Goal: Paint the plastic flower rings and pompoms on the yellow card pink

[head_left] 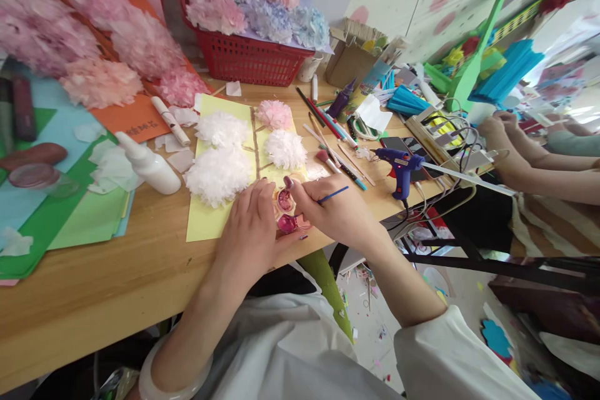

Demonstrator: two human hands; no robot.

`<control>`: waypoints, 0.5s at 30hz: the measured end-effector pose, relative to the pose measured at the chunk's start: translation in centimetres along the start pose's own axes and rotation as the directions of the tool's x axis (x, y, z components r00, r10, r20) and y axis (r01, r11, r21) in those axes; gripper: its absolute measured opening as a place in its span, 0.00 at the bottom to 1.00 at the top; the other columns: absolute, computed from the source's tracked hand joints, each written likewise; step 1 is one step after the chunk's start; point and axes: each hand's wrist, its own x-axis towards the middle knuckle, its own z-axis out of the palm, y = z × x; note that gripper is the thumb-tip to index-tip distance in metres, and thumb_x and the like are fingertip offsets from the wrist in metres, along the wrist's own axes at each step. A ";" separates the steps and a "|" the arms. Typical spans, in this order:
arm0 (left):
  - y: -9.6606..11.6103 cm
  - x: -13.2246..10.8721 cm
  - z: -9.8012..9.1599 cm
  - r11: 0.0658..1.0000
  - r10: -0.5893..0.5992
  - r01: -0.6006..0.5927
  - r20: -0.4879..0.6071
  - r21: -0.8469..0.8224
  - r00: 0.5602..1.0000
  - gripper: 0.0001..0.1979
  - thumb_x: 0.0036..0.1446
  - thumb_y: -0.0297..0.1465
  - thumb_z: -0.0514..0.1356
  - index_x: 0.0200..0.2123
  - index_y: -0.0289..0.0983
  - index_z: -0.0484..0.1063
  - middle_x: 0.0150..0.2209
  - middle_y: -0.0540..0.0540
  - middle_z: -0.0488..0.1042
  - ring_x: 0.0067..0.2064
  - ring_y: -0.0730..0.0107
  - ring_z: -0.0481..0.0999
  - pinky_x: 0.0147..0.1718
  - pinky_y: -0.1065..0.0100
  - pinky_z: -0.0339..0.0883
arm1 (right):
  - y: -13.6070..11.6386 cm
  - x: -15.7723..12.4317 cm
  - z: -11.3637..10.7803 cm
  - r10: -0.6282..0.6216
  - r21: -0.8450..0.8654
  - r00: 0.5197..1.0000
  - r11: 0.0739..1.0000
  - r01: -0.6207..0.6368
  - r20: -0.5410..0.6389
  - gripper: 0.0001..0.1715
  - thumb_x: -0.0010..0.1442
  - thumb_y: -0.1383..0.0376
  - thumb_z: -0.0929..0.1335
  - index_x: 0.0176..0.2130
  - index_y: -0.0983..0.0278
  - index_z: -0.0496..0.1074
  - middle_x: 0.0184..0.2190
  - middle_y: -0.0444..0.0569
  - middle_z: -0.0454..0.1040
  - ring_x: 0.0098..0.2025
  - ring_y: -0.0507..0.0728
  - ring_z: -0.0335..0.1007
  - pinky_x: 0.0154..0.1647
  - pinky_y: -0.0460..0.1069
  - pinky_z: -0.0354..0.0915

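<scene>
My right hand [344,206] grips a thin blue-handled paintbrush [334,194], its fingers closed around it. The brush tip is hidden behind my fingers, over a small round pot of pink powder [285,200]. A glossy pink lid or second small container [287,223] sits just below the pot. My left hand [250,219] curls around these at the edge of a yellow card [201,219], its thumb under the pink piece. On the card are fluffy white paper flowers [220,174], a pink-tinted flower [274,114] and a brown line between them.
A white glue bottle [152,169] and coloured paper [89,219] lie left. Behind stands a red basket [253,59] of paper flowers. A makeup brush [328,161], pens, a blue glue gun [400,165] and cables lie right. Another person's arms [520,150] show at far right.
</scene>
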 end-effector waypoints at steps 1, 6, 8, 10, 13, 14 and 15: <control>0.0 0.0 0.0 1.000 0.002 -0.002 -0.003 0.001 1.000 0.41 0.58 0.48 0.63 0.62 0.28 0.52 0.56 0.22 0.69 0.59 0.35 0.70 0.53 0.42 0.70 | 0.0 0.0 0.0 0.007 0.005 1.000 1.000 -0.007 0.012 0.32 0.71 0.58 0.60 0.17 0.63 0.60 0.13 0.41 0.61 0.18 0.47 0.50 0.23 0.48 0.48; -0.2 -0.1 0.1 1.000 0.008 -0.008 -0.007 -0.029 1.000 0.41 0.58 0.48 0.63 0.62 0.28 0.52 0.56 0.23 0.68 0.60 0.35 0.69 0.54 0.41 0.70 | 0.1 -0.1 -0.1 -0.011 0.011 1.000 1.000 0.011 -0.004 0.32 0.71 0.58 0.59 0.17 0.63 0.59 0.14 0.41 0.61 0.18 0.47 0.49 0.24 0.48 0.49; -0.2 -0.1 0.2 0.999 0.021 -0.021 -0.014 -0.024 1.000 0.41 0.58 0.48 0.63 0.62 0.27 0.52 0.55 0.22 0.69 0.60 0.34 0.69 0.53 0.40 0.70 | 0.1 -0.1 -0.2 -0.024 0.042 0.999 0.999 0.022 0.030 0.32 0.71 0.58 0.59 0.17 0.63 0.58 0.14 0.41 0.62 0.18 0.47 0.49 0.24 0.47 0.49; -0.2 -0.1 0.2 1.000 0.027 -0.027 -0.022 -0.016 0.999 0.41 0.58 0.48 0.63 0.62 0.26 0.52 0.55 0.21 0.69 0.59 0.34 0.70 0.52 0.40 0.71 | 0.1 -0.1 -0.2 -0.026 0.061 0.999 0.998 0.024 0.029 0.32 0.71 0.58 0.59 0.17 0.63 0.59 0.14 0.41 0.62 0.18 0.47 0.50 0.24 0.47 0.50; -0.2 -0.1 0.3 0.999 0.020 -0.020 -0.020 -0.026 1.000 0.42 0.58 0.49 0.63 0.62 0.28 0.52 0.56 0.22 0.69 0.59 0.35 0.70 0.51 0.40 0.71 | 0.1 -0.1 -0.1 -0.011 0.036 1.000 0.999 0.011 0.017 0.31 0.71 0.59 0.60 0.17 0.63 0.58 0.13 0.40 0.58 0.18 0.47 0.48 0.23 0.47 0.49; -0.2 -0.1 0.3 0.999 0.020 -0.021 -0.023 -0.028 1.000 0.42 0.58 0.50 0.63 0.63 0.29 0.52 0.56 0.22 0.69 0.59 0.35 0.70 0.51 0.40 0.71 | 0.2 -0.1 -0.1 -0.010 0.045 1.000 0.999 0.008 0.029 0.32 0.71 0.59 0.60 0.17 0.63 0.58 0.13 0.39 0.58 0.18 0.47 0.48 0.23 0.47 0.49; -0.3 -0.1 0.4 0.999 0.021 -0.022 -0.029 -0.028 0.999 0.42 0.58 0.50 0.63 0.63 0.29 0.52 0.56 0.22 0.69 0.59 0.35 0.70 0.51 0.39 0.71 | 0.2 -0.1 0.0 -0.014 0.060 0.999 0.998 0.012 0.033 0.32 0.71 0.58 0.60 0.17 0.63 0.58 0.13 0.40 0.58 0.18 0.47 0.48 0.23 0.47 0.49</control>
